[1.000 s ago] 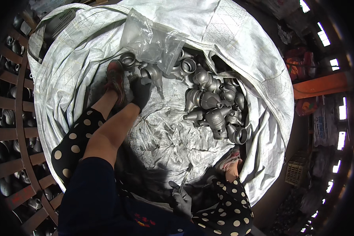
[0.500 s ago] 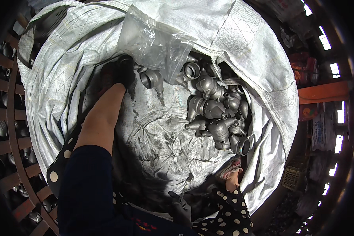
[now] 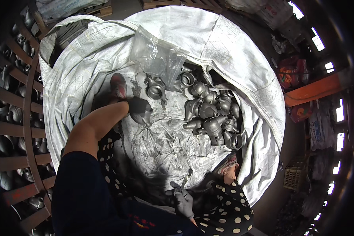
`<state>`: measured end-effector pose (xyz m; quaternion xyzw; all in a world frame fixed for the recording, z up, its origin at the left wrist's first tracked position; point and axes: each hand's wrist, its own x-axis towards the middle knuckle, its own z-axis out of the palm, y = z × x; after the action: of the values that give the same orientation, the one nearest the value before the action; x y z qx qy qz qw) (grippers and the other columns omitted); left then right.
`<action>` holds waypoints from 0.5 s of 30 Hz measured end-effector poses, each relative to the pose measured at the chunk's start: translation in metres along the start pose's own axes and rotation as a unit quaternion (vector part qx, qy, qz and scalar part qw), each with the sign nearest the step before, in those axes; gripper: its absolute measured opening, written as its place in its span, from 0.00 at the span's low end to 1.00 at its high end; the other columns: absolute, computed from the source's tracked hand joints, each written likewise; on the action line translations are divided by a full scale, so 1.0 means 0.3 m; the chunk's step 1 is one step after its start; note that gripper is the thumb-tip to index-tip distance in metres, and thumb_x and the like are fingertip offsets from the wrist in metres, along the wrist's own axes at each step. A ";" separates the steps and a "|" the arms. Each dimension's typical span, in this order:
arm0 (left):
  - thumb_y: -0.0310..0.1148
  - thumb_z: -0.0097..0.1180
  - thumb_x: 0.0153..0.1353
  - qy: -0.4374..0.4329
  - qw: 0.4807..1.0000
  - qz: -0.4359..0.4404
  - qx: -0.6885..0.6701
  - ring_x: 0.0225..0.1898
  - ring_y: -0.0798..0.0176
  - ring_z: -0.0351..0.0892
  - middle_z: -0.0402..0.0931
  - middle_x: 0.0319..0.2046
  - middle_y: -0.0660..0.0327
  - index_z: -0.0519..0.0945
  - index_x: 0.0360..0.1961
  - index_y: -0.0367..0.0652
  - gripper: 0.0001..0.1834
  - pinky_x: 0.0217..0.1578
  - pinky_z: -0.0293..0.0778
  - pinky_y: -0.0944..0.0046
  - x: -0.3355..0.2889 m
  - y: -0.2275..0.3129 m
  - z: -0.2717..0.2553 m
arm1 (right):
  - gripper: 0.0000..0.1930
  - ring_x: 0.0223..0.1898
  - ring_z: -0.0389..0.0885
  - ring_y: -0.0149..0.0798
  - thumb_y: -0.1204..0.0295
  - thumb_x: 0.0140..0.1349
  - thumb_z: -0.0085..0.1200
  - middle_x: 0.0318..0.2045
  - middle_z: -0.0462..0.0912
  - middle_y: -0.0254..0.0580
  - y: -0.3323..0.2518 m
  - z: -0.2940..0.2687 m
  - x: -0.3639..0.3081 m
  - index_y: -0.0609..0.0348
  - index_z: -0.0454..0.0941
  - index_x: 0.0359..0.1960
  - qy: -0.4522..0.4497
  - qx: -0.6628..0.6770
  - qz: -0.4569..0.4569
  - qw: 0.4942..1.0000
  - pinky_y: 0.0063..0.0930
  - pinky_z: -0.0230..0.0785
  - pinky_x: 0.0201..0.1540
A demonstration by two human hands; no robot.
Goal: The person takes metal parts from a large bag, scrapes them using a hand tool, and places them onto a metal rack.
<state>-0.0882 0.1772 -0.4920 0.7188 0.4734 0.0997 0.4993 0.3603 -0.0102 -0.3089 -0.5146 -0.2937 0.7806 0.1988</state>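
My left hand (image 3: 135, 105), in a dark glove, is closed on a rounded grey metal casting (image 3: 144, 117) above the floor of a large white woven sack. The glove hides part of this casting. Beyond it lies another casting (image 3: 156, 89), its round opening facing up. Low in the view, my right hand (image 3: 184, 203), in a grey glove, grips a slim metal tool (image 3: 187, 179); its exact kind is unclear. Several similar castings (image 3: 213, 126) are heaped at the right inside the sack.
The sack's rolled rim (image 3: 259, 74) surrounds the work area, with a clear plastic bag (image 3: 155, 55) hanging over its far side. A foot in a red shoe (image 3: 118, 84) and polka-dot trousers (image 3: 224, 208) are inside it. A slatted rack (image 3: 29, 106) with castings stands left, an orange beam (image 3: 316, 87) right.
My left hand has come nearer from the far left side, and a casting now shows in it. The loose casting beyond has turned. My right hand has come further into view.
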 end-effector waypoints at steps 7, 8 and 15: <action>0.34 0.57 0.60 -0.039 0.998 0.017 -0.047 0.39 0.67 0.79 0.81 0.37 0.62 0.79 0.45 0.41 0.14 0.42 0.74 0.61 -0.164 0.767 0.107 | 0.22 0.18 0.64 0.19 0.65 0.71 0.41 0.32 0.82 0.41 -0.096 0.034 -0.081 0.69 0.69 0.59 0.010 -0.072 -0.083 0.994 0.14 0.55 0.20; 0.28 0.56 0.53 0.022 0.991 0.098 -0.094 0.39 0.63 0.80 0.82 0.37 0.57 0.78 0.48 0.38 0.19 0.42 0.73 0.60 -0.195 0.805 0.129 | 0.19 0.18 0.63 0.17 0.65 0.69 0.50 0.28 0.81 0.31 -0.121 0.049 -0.084 0.62 0.73 0.57 0.024 -0.020 -0.073 0.997 0.12 0.53 0.20; 0.28 0.59 0.58 0.065 0.975 0.000 -0.213 0.37 0.70 0.78 0.81 0.36 0.59 0.77 0.48 0.35 0.16 0.40 0.74 0.67 -0.231 1.105 0.215 | 0.21 0.33 0.71 0.16 0.72 0.66 0.54 0.35 0.78 0.29 -0.175 0.046 -0.145 0.64 0.70 0.59 0.023 -0.010 -0.193 0.981 0.11 0.63 0.34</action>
<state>0.1072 0.0652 -0.2309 0.5881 0.4729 0.2446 0.6088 0.3649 -0.0011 -0.2401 -0.4682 -0.3909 0.7124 0.3472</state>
